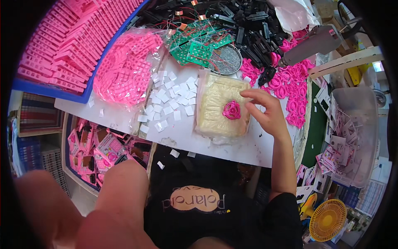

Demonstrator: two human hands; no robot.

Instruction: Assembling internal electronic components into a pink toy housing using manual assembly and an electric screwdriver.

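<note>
My right hand (265,108) hovers over the right edge of a cream plastic-wrapped pad (213,93), thumb and forefinger apart with nothing visible between them. On the pad, just left of the fingertips, lies a dark pink ring-shaped plastic part (231,110). Many small white squares (176,97) are scattered left of the pad. At the lower left, blurred and very close, is bare skin that seems to be my left hand (120,191); its fingers cannot be made out. Pink ring parts (290,85) are heaped right of the pad.
A metal-bodied tool (311,45) juts in from the right above the rings. Behind lie green circuit boards (199,54), a dish of small metal pieces (227,60) and black parts (253,41). Bagged pink panels (126,68), a blue crate (89,89) and a yellow fan (327,220) flank me.
</note>
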